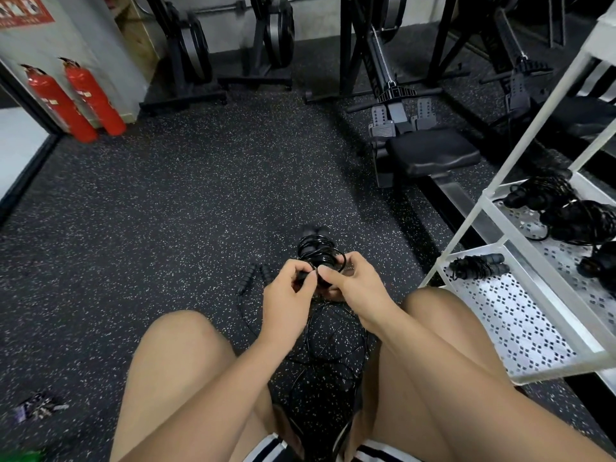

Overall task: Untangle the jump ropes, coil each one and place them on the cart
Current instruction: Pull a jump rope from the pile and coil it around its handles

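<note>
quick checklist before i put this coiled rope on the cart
1. Grip on the coil: left hand and right hand both hold the coiled rope: ok.
2. Loose end secured: fingers hide it: cannot tell.
3. Coil clear of the loose cord on the floor: the cord runs under the hands: cannot tell.
4. Room on the cart: the lower shelf has bare space beside one shelved coil: ok.
5. All ropes coiled: another rope's handles lie on the floor, uncoiled: not ok.
</note>
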Tool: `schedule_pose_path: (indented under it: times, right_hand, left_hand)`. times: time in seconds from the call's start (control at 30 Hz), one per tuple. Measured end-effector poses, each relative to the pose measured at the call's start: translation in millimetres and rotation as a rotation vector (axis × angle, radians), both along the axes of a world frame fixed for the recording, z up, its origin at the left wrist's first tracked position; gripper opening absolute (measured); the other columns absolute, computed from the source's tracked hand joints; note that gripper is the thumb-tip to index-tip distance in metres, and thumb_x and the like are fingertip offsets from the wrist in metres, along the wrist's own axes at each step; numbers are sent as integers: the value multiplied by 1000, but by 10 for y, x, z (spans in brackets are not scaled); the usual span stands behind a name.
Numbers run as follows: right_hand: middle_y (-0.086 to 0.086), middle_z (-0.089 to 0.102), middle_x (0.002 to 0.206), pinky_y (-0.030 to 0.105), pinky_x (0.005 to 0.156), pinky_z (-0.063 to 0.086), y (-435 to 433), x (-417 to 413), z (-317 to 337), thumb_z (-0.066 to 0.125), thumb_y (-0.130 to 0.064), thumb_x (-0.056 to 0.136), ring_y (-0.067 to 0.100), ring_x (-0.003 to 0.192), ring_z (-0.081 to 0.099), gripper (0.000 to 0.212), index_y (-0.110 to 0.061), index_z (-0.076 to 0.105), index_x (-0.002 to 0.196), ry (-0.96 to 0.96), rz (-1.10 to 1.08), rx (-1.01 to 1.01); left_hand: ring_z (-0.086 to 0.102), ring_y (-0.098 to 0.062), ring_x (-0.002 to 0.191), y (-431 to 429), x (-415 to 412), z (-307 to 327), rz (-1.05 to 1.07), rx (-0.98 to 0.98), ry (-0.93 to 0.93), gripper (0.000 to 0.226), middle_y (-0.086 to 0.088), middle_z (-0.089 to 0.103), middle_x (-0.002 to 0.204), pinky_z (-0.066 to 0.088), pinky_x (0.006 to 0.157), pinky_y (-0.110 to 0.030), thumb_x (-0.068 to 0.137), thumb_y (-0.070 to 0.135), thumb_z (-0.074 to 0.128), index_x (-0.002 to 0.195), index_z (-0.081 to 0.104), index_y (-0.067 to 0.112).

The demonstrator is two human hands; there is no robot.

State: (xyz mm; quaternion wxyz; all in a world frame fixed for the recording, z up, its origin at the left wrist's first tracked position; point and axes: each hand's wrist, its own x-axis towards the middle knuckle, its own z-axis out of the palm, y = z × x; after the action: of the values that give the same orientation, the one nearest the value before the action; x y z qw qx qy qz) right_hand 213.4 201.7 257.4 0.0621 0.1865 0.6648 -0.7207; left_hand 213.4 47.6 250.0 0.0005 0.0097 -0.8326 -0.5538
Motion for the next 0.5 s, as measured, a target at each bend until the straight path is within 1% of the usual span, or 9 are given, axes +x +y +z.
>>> schedule_pose_path:
  times: [0.07,0.13,0.17,0.23,0.3,0.4,0.43,0.5]
  right_hand:
    - [25,78,108,48,87,67,32,24,3,70,-15,106,31,84,76,21,-2,57,117,-1,2,-133]
    - [37,73,114,41,80,66,52,38,-4,58,-5,111,31,83,76,16,6,54,122,16,16,-171]
    - [41,70,116,38,78,66,56,40,-5,55,-1,111,30,82,76,15,7,54,123,30,21,-164]
    - [44,68,114,36,77,66,69,36,-12,55,5,109,27,80,76,15,8,54,124,55,35,-139]
    - [39,72,108,38,80,66,74,34,-17,57,6,108,28,83,78,16,4,56,124,59,72,-98]
    - [20,81,99,51,87,66,59,21,-38,62,0,107,33,89,82,11,-6,60,115,49,98,90]
    - [17,81,97,55,87,66,62,11,-55,63,-2,107,33,87,82,10,-8,59,113,42,89,129]
    - [17,81,96,56,84,67,76,7,-49,63,-3,107,33,83,82,10,-9,57,113,29,65,146]
  left_hand:
    - [70,-9,82,-21,-29,-5,-1,61,-53,11,13,75,89,54,77,-30,104,29,70,95,68,36]
    - [71,-8,84,-31,-53,-20,25,153,-136,15,10,77,88,55,81,-31,105,26,68,93,69,36]
    - [68,-7,79,-28,-60,-13,37,201,-178,15,9,77,86,53,79,-31,105,25,68,93,70,34]
    - [59,-5,70,-26,-75,16,57,310,-255,14,9,73,81,49,69,-26,105,21,67,93,70,28]
    - [54,-6,67,-59,-104,39,68,406,-314,13,7,70,80,45,63,-23,106,17,65,95,69,22]
    - [53,-6,65,-126,-109,36,17,467,-365,16,4,72,79,40,65,-28,107,15,64,94,69,23]
    - [53,-6,65,-137,-107,37,1,472,-379,16,4,71,79,39,66,-29,107,16,63,94,69,23]
    - [51,-8,65,-153,-105,44,-26,511,-414,16,2,70,78,37,66,-30,107,15,63,94,69,22]
